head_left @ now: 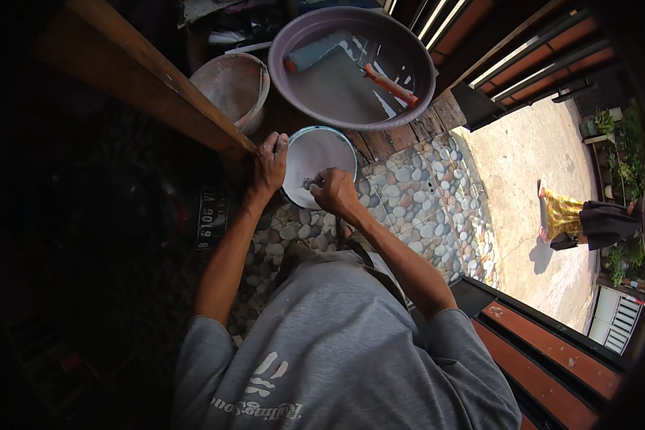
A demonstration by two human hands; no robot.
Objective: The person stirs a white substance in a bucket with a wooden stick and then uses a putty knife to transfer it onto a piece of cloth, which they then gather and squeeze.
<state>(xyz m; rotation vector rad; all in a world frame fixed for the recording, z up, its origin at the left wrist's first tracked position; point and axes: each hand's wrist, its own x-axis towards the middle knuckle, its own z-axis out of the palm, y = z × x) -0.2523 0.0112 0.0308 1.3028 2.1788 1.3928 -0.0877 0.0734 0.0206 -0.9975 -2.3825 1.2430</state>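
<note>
A round bucket with a teal rim (317,129) stands in front of me and holds a pale, whitish material. My left hand (271,162) is closed on its left rim, the fingers curled over the edge. Just inside the opening, at the right side, is my right hand (335,190). Its fingers are curled together around something small and greyish, mostly hidden. Past the bucket, a wide purple basin (279,89) contains murky water and a paint roller with an orange handle (393,87). Both my hands have whitish smears.
A stained pail (231,89) stands left of the basin, beside a slanting wooden post (158,68). Pebble-patterned tiles (419,197) cover the floor. A dark vehicle with a plate (213,217) is at left. Red-brown gate panels (545,344) stand at right; outside, a person (588,218) is on the pavement.
</note>
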